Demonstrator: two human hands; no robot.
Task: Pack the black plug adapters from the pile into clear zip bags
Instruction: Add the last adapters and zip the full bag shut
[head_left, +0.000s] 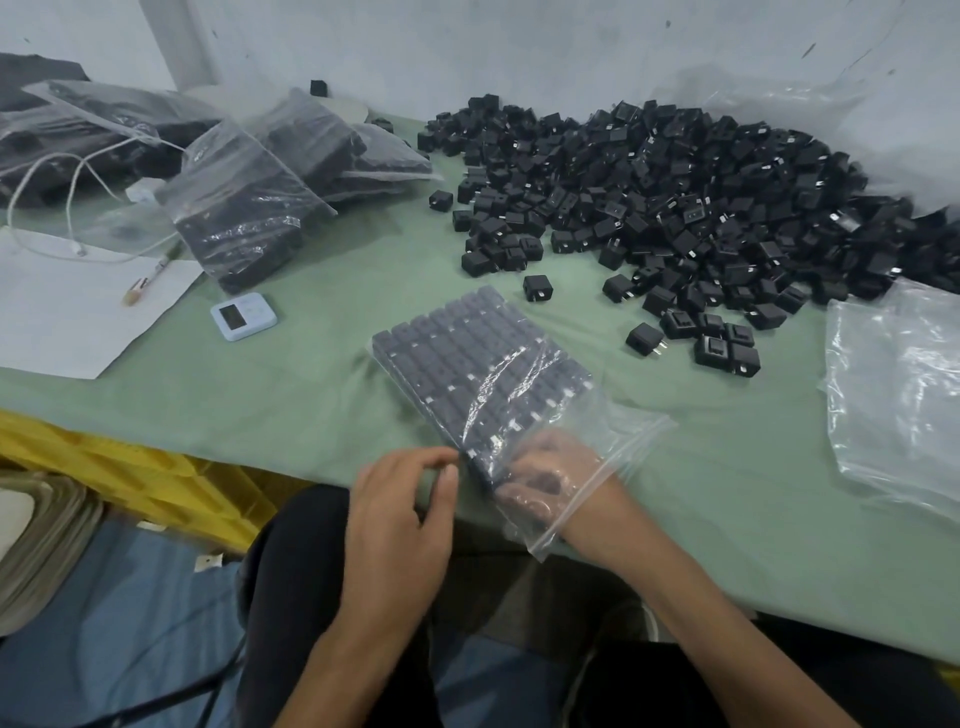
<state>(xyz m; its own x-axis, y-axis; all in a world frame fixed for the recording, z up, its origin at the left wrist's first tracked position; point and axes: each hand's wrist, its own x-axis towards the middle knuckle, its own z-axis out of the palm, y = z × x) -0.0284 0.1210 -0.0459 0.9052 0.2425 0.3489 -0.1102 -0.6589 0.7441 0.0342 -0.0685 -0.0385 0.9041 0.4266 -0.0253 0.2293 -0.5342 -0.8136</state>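
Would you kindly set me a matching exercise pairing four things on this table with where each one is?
1 right hand
2 blue timer
3 loose adapter pile
4 empty clear bags

A beside the white paper
B against the back wall
C inside the zip bag
D in front of the pile's right end

Pairs: 1-C, 2-A, 3-B, 4-D

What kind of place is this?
Probably a small packing workshop, not a home desk: a large loose pile of black plug adapters on a green cloth-covered table, filled clear zip bags stacked far left, and a small pale-blue digital timer.
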